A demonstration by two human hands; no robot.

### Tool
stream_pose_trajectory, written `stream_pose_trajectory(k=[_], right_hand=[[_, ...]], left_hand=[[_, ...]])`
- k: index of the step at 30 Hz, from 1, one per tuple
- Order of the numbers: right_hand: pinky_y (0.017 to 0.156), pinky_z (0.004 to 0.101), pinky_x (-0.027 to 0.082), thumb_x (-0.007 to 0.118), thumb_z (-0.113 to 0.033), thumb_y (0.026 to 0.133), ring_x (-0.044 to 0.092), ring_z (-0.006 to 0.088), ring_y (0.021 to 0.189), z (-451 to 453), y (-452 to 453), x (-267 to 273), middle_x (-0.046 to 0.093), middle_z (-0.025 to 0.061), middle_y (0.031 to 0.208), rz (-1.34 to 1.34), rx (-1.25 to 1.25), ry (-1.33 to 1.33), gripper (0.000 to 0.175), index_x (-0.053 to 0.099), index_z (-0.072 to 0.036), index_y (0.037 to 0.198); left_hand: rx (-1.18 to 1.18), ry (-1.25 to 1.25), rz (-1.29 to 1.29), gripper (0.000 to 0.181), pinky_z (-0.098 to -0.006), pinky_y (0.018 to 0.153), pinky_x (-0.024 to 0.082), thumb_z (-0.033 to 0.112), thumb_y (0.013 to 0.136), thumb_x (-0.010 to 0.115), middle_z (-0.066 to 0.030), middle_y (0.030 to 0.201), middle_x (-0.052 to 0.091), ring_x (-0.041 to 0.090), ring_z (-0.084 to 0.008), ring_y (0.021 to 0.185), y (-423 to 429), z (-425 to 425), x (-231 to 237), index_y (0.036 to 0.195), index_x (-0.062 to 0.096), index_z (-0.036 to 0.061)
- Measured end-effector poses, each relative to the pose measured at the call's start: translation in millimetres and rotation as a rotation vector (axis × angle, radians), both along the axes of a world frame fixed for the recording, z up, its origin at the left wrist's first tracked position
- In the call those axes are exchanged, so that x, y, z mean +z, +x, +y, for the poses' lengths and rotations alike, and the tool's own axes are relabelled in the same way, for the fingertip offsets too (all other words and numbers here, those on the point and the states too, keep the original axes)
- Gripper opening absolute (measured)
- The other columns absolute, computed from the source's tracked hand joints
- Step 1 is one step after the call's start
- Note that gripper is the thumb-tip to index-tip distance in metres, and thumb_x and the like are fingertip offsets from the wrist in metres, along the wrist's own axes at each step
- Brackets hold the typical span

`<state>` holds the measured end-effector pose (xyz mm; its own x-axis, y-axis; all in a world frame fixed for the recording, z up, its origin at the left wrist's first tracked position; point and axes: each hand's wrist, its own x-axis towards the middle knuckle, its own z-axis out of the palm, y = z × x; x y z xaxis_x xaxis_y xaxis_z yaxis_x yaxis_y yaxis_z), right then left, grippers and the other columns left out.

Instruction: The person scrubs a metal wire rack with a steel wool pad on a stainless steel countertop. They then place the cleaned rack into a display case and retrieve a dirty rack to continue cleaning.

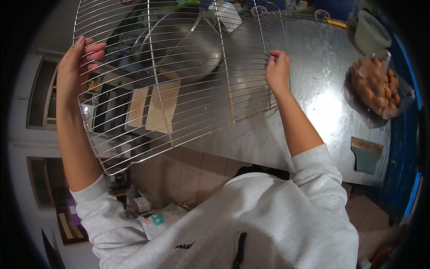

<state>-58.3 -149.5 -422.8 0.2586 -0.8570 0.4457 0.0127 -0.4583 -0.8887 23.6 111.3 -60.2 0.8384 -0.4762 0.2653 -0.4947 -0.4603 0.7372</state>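
Observation:
A large metal wire rack [155, 71] hangs tilted in front of me, its parallel wires crossed by thicker bars. My left hand [75, 67] grips its left rim, with the fingers extended beyond the edge. On the opposite side, the closed fingers of my right hand [279, 69] hold the rack near its right rim. Through the wires I see a big stainless steel bowl [203, 62] and two flat pale rectangular pieces [164, 104]. They lie below the rack; the wires partly cover them.
The stainless steel table [302, 111] spans the area beneath and right of the rack. A clear bag of brown eggs [378, 85] rests at right, below a translucent plastic tub [369, 35]. A greenish flat scraper [368, 156] lies near the corner; a yellow-handled tool [336, 23] lies farther back.

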Motion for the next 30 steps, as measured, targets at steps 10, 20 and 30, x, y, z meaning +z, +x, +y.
stream_pose_trajectory(k=[10, 20, 30], right_hand=[[0.087, 0.0348, 0.042, 0.068, -0.019, 0.078, 0.051, 0.024, 0.1, 20, -50, 32, 0.051, 0.0126, 0.109, -0.358, 0.337, 0.326, 0.052, 0.044, 0.0, 0.121], [0.092, 0.0324, 0.038, 0.059, -0.003, 0.08, 0.047, 0.022, 0.106, 41, -35, 73, 0.052, 0.0089, 0.109, -0.392, 0.282, -0.265, 0.029, 0.054, -0.006, 0.108], [0.089, 0.0303, 0.04, 0.062, -0.014, 0.082, 0.048, 0.0199, 0.105, -10, -43, 58, 0.052, 0.0116, 0.11, -0.353, 0.023, 0.236, 0.041, 0.046, -0.002, 0.117]], left_hand=[[-0.071, 0.037, -0.073, 0.046, -0.0272, 0.082, 0.049, 0.041, 0.09, 0.049, -0.0123, 0.103, 0.063, 0.062, -0.0162, 0.092, -16, -33, 12, 0.111, 0.052, 0.0004], [-0.092, 0.031, -0.072, 0.039, -0.0276, 0.081, 0.051, 0.026, 0.094, 0.044, -0.02, 0.111, 0.059, 0.062, -0.024, 0.097, -61, -39, 6, 0.122, 0.044, -0.0016], [-0.12, 0.072, -0.039, 0.037, -0.0239, 0.075, 0.051, 0.027, 0.094, 0.043, -0.0168, 0.111, 0.06, 0.062, -0.0188, 0.098, -53, -53, 21, 0.119, 0.045, -0.0007]])
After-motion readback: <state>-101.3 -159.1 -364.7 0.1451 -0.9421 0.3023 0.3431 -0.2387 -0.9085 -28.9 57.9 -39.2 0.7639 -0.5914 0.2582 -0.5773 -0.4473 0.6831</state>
